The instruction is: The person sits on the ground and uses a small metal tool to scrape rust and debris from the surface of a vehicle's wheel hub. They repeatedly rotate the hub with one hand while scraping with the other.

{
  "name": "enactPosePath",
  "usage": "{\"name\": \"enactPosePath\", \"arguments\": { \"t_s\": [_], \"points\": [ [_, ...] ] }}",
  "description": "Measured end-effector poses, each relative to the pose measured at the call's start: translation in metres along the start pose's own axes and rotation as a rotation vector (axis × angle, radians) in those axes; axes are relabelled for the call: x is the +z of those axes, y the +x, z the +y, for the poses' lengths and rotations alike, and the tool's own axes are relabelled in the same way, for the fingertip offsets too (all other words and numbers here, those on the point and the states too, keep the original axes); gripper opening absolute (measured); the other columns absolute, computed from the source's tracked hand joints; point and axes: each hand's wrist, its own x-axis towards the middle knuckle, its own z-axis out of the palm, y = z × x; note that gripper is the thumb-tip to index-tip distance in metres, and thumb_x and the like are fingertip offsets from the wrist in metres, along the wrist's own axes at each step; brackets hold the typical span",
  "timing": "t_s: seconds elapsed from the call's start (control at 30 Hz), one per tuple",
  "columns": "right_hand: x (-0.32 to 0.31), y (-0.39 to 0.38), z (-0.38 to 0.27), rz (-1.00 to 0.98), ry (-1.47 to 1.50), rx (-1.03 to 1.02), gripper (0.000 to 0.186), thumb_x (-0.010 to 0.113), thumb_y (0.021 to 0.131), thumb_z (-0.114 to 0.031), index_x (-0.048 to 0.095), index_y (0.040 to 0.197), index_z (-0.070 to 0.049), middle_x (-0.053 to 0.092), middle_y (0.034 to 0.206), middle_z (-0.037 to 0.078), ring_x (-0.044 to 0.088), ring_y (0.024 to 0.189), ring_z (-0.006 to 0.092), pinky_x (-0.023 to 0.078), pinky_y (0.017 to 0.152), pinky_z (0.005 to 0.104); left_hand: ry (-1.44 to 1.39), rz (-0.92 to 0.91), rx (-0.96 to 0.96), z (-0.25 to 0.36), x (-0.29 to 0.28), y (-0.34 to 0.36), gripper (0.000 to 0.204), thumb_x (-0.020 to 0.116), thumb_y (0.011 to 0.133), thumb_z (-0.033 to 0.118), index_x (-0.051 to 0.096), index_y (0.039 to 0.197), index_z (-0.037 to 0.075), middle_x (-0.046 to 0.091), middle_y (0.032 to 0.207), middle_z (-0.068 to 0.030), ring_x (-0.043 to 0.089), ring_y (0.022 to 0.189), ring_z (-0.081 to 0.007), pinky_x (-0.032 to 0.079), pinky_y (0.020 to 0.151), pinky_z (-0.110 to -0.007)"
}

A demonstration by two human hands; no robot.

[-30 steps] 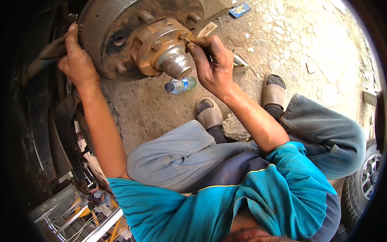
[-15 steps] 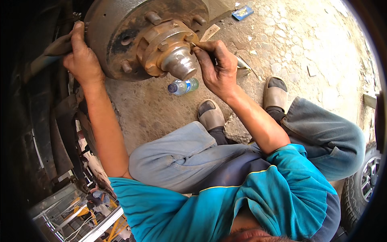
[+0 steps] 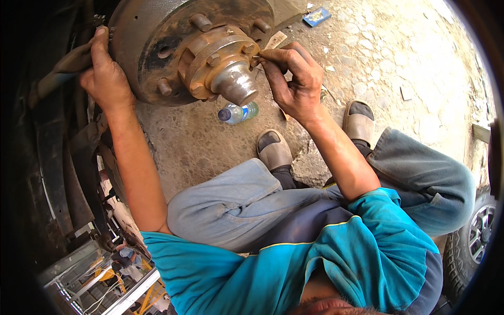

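A grey brake drum [image 3: 126, 50] with wheel studs and a rusty hub [image 3: 220, 50] in its middle fills the upper left. From the hub a bare metal cap [image 3: 234, 84] sticks out toward me, ringed by several bolts. My left hand [image 3: 109, 81] is closed around the drum's left edge, thumb up along it, the other fingers mostly hidden. At the hub's right side, my right hand [image 3: 296, 81] pinches thumb and forefinger together beside a bolt. Whatever sits between those fingertips is too small to make out.
Below the hub a plastic bottle [image 3: 239, 113] lies on the ground. A blue box [image 3: 316, 17] and a wood scrap [image 3: 275, 40] lie farther off. A stone [image 3: 311, 163] is between my sandalled feet. At the lower right stands a tyre [image 3: 470, 236]; dark vehicle parts crowd the left.
My right hand has drawn back slightly to the right from the hub, its fingertips still pinched by the bolt. My left hand stays at the drum's edge.
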Motion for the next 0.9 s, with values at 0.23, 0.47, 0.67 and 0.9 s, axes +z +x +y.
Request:
{"name": "enactPosePath", "arguments": {
  "t_s": [0.23,0.47,0.67,0.9],
  "points": [
    [-0.0015,-0.0003,-0.0016,-0.026,-0.008,-0.001,0.02,0.075,0.082,0.004,0.072,0.098,-0.007,0.064,0.079,0.007,0.064,0.067,0.0246,0.052,0.058,0.0354,0.013,-0.012,0.019,-0.0054,-0.0024,0.0017,0.033,0.07,0.096,0.019,0.074,0.116,-0.007,0.074,0.116,-0.0112,0.067,0.109,-0.0151,0.049,0.102,-0.028],
    [0.0016,0.0008,-0.0031,-0.018,0.02,-0.004,0.02,0.075,0.082,0.005,0.071,0.098,-0.007,0.065,0.082,0.008,0.066,0.071,0.0257,0.053,0.06,0.0358,0.014,0.006,0.024,-0.0014,-0.0011,0.0015,0.04,0.075,0.093,0.024,0.073,0.113,-0.01,0.073,0.109,-0.0108,0.068,0.094,-0.0164,0.054,0.086,-0.031],
    [-0.0052,0.0064,-0.0029,-0.021,-0.064,-0.046,0.02,0.075,0.082,0.004,0.071,0.098,-0.006,0.062,0.079,0.008,0.064,0.069,0.0256,0.052,0.059,0.0363,0.069,-0.021,0.071,-0.0043,-0.0059,0.006,0.039,0.075,0.094,0.024,0.073,0.113,-0.01,0.073,0.109,-0.0108,0.068,0.095,-0.0165,0.054,0.086,-0.031],
    [-0.0069,0.0089,-0.0023,-0.017,-0.078,-0.051,0.022,0.074,0.082,0.005,0.071,0.099,-0.006,0.061,0.08,0.008,0.063,0.068,0.0266,0.051,0.058,0.0369,0.015,0.006,0.024,-0.0029,-0.0021,0.0019,0.04,0.075,0.093,0.024,0.073,0.112,-0.011,0.073,0.109,-0.0108,0.068,0.094,-0.0166,0.055,0.086,-0.031]
  ]
}}
